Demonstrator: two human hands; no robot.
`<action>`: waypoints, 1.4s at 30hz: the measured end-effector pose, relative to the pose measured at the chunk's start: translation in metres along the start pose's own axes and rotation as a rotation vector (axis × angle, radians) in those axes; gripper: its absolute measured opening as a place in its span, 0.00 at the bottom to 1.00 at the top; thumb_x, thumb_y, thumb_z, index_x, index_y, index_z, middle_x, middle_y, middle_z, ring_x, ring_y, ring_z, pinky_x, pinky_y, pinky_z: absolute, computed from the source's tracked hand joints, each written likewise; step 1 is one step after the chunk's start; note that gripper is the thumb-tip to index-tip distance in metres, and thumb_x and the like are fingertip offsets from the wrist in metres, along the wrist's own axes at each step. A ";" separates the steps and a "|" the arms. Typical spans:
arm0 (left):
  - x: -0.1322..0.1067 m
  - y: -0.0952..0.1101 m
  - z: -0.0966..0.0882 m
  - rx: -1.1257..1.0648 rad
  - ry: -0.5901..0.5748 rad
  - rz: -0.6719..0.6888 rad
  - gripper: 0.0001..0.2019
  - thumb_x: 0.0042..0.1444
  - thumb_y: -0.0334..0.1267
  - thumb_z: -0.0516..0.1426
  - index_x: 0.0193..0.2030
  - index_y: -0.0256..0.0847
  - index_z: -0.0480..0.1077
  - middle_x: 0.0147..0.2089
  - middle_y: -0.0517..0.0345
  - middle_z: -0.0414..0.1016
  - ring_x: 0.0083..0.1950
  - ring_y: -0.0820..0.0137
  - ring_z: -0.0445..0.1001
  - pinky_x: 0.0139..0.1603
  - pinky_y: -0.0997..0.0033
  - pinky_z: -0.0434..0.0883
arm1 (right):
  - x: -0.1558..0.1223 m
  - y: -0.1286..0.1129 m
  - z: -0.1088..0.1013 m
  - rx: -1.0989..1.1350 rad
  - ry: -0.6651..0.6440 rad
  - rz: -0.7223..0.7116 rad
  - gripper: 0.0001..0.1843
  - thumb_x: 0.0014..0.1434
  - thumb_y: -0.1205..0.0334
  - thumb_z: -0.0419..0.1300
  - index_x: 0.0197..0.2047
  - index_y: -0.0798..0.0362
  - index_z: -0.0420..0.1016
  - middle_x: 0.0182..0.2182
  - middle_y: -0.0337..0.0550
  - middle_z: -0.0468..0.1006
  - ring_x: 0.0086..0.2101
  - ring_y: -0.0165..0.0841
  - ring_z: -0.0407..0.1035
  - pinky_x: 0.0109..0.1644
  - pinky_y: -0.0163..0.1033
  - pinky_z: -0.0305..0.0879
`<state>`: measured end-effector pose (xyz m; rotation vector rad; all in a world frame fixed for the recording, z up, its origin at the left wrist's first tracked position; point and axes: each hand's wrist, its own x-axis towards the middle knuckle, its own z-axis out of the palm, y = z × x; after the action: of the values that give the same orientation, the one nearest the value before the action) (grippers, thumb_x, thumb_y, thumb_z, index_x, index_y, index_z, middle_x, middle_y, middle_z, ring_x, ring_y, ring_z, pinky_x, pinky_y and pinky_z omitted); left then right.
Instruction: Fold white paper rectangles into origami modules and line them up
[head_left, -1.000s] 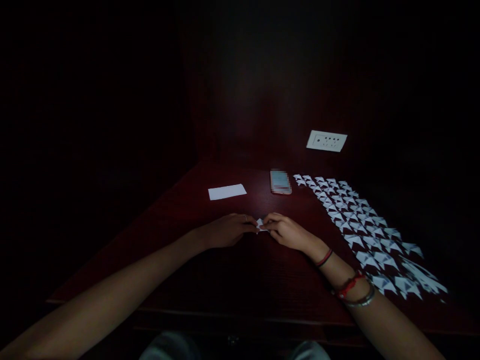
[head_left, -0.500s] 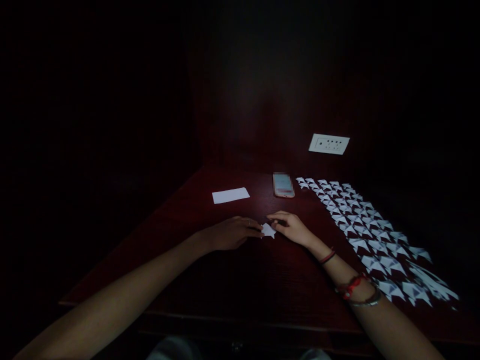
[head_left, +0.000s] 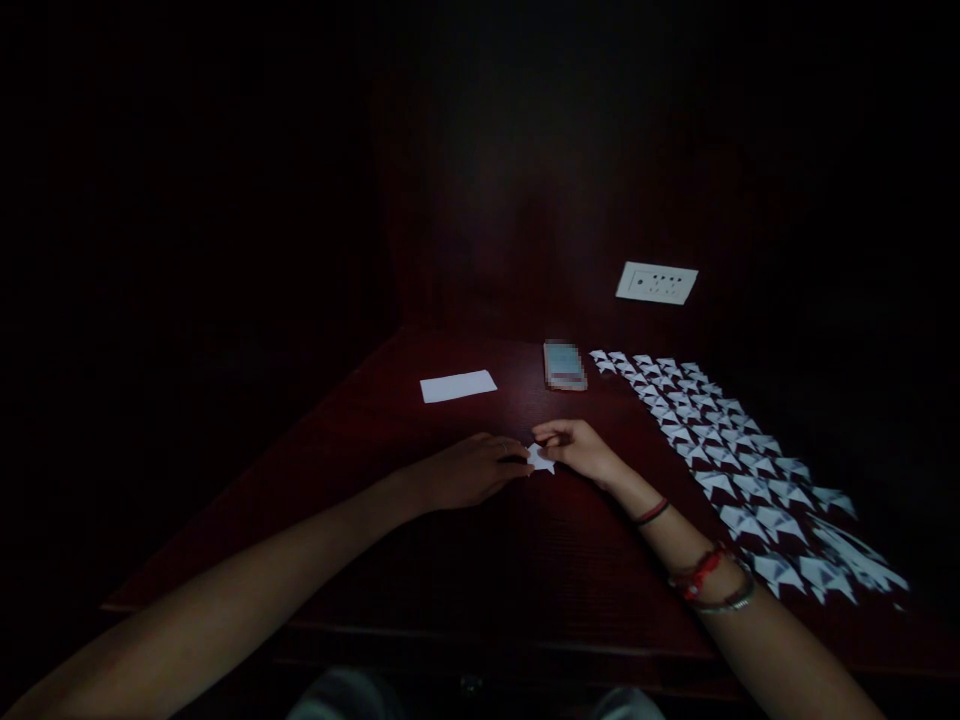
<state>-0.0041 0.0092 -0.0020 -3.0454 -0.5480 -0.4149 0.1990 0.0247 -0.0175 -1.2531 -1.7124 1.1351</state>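
Observation:
A small white folded paper star [head_left: 541, 459] is between my two hands, low over the dark red table. My left hand [head_left: 480, 470] has its fingertips on the star's left edge. From the upper right, my right hand [head_left: 579, 448] pinches the star, thumb against its top side. Parts of the star's left and upper points are hidden behind the fingers. Farther back lies a white rectangular sheet of paper [head_left: 458, 386].
Several rows of similar folded paper stars [head_left: 712, 435] cover the table's right side. Loose paper strips [head_left: 862, 560] lie near them. A phone [head_left: 564, 366] sits toward the back, below a wall socket panel [head_left: 657, 283]. The table's front edge [head_left: 480, 645] is close to my body.
My hands have shifted slightly against the star, and it shows a bit more of its points. The whole view has moved a little; the other things stay where they were.

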 end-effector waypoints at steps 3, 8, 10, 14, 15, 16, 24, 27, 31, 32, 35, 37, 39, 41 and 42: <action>0.001 0.003 0.000 0.019 0.016 0.006 0.14 0.57 0.32 0.46 0.50 0.42 0.60 0.52 0.52 0.60 0.54 0.66 0.57 0.50 0.63 0.57 | 0.001 0.002 0.001 0.003 0.011 0.019 0.21 0.39 0.77 0.56 0.40 0.59 0.69 0.31 0.44 0.73 0.27 0.25 0.66 0.32 0.33 0.64; 0.001 0.010 -0.004 0.035 0.002 0.008 0.15 0.57 0.32 0.46 0.51 0.42 0.59 0.53 0.53 0.60 0.56 0.65 0.55 0.52 0.63 0.55 | 0.000 -0.001 0.003 0.003 -0.048 -0.005 0.21 0.39 0.77 0.56 0.40 0.59 0.69 0.28 0.41 0.72 0.24 0.23 0.62 0.28 0.30 0.61; 0.002 0.011 -0.004 0.037 -0.016 0.006 0.15 0.57 0.31 0.46 0.52 0.42 0.58 0.53 0.54 0.60 0.56 0.66 0.55 0.52 0.63 0.55 | 0.000 -0.003 0.004 0.002 -0.065 -0.031 0.21 0.39 0.75 0.57 0.41 0.59 0.69 0.26 0.39 0.71 0.23 0.23 0.61 0.26 0.30 0.60; 0.001 0.010 -0.003 0.034 -0.041 0.004 0.15 0.57 0.31 0.46 0.52 0.42 0.58 0.53 0.55 0.60 0.56 0.66 0.54 0.52 0.63 0.54 | 0.000 -0.002 0.002 -0.103 -0.042 -0.105 0.16 0.42 0.73 0.56 0.38 0.59 0.70 0.23 0.38 0.70 0.23 0.23 0.61 0.27 0.30 0.59; 0.001 0.009 -0.002 0.029 -0.041 0.004 0.16 0.57 0.31 0.46 0.52 0.42 0.58 0.53 0.55 0.60 0.56 0.66 0.54 0.52 0.63 0.54 | 0.000 -0.002 0.001 -0.157 -0.037 -0.134 0.14 0.42 0.73 0.55 0.36 0.58 0.71 0.24 0.38 0.70 0.23 0.24 0.61 0.27 0.30 0.59; 0.000 0.008 -0.002 0.023 -0.041 0.002 0.16 0.57 0.31 0.46 0.52 0.42 0.58 0.53 0.55 0.60 0.55 0.66 0.54 0.52 0.63 0.54 | 0.000 -0.001 0.000 -0.212 -0.039 -0.163 0.12 0.43 0.73 0.55 0.33 0.58 0.72 0.24 0.39 0.71 0.24 0.24 0.62 0.28 0.31 0.59; -0.001 0.005 0.003 0.005 -0.043 -0.021 0.16 0.57 0.32 0.47 0.52 0.43 0.58 0.53 0.55 0.59 0.55 0.66 0.55 0.51 0.64 0.56 | -0.008 -0.005 -0.006 -0.461 -0.050 -0.318 0.09 0.45 0.72 0.54 0.30 0.55 0.74 0.26 0.39 0.73 0.26 0.25 0.64 0.29 0.30 0.58; -0.002 0.007 0.003 0.002 -0.032 -0.027 0.16 0.56 0.32 0.47 0.52 0.43 0.58 0.53 0.56 0.59 0.54 0.66 0.55 0.51 0.64 0.56 | -0.012 -0.008 -0.008 -0.506 -0.070 -0.363 0.09 0.47 0.72 0.54 0.30 0.54 0.74 0.26 0.39 0.73 0.27 0.26 0.65 0.30 0.31 0.59; -0.003 0.008 0.004 -0.011 -0.014 -0.026 0.16 0.56 0.31 0.47 0.52 0.43 0.58 0.54 0.56 0.59 0.54 0.67 0.56 0.52 0.64 0.56 | -0.014 -0.012 -0.011 -0.530 -0.126 -0.450 0.10 0.49 0.71 0.53 0.31 0.54 0.74 0.29 0.40 0.74 0.30 0.27 0.67 0.35 0.32 0.61; -0.003 0.008 0.004 -0.011 -0.011 -0.028 0.16 0.56 0.31 0.47 0.52 0.43 0.58 0.54 0.56 0.59 0.54 0.67 0.56 0.52 0.64 0.56 | -0.015 -0.013 -0.012 -0.532 -0.138 -0.473 0.10 0.49 0.71 0.53 0.32 0.54 0.74 0.30 0.40 0.74 0.31 0.27 0.67 0.37 0.32 0.61; -0.004 0.008 0.004 -0.013 -0.009 -0.038 0.16 0.56 0.32 0.47 0.52 0.43 0.58 0.53 0.56 0.59 0.54 0.67 0.56 0.52 0.63 0.56 | -0.016 -0.014 -0.014 -0.540 -0.162 -0.528 0.10 0.50 0.72 0.52 0.31 0.54 0.74 0.31 0.41 0.75 0.33 0.28 0.67 0.39 0.33 0.61; -0.003 0.008 0.004 -0.017 -0.011 -0.046 0.16 0.56 0.31 0.47 0.52 0.43 0.58 0.53 0.56 0.59 0.54 0.67 0.56 0.52 0.64 0.57 | -0.016 -0.013 -0.015 -0.551 -0.174 -0.548 0.10 0.50 0.72 0.52 0.30 0.54 0.74 0.31 0.41 0.75 0.33 0.28 0.67 0.39 0.33 0.62; -0.003 0.009 0.004 -0.016 -0.011 -0.047 0.16 0.55 0.31 0.47 0.52 0.43 0.58 0.53 0.56 0.59 0.54 0.68 0.56 0.52 0.64 0.57 | -0.017 -0.013 -0.015 -0.564 -0.188 -0.561 0.10 0.49 0.73 0.52 0.31 0.54 0.74 0.32 0.41 0.74 0.33 0.28 0.67 0.40 0.34 0.62; -0.002 0.009 0.003 -0.011 -0.010 -0.042 0.16 0.55 0.31 0.47 0.51 0.43 0.58 0.53 0.56 0.59 0.55 0.67 0.55 0.52 0.64 0.57 | -0.017 -0.013 -0.016 -0.576 -0.202 -0.568 0.11 0.49 0.73 0.52 0.31 0.54 0.74 0.32 0.41 0.74 0.34 0.27 0.67 0.40 0.33 0.62; -0.003 0.009 0.003 -0.009 -0.007 -0.042 0.16 0.55 0.31 0.47 0.51 0.43 0.58 0.53 0.56 0.59 0.55 0.67 0.55 0.52 0.63 0.57 | -0.017 -0.014 -0.016 -0.581 -0.210 -0.567 0.11 0.49 0.73 0.52 0.31 0.54 0.74 0.32 0.41 0.74 0.34 0.27 0.67 0.40 0.33 0.62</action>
<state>-0.0024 -0.0002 -0.0055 -3.0501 -0.6130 -0.4092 0.2138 0.0098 0.0003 -0.8668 -2.4606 0.4510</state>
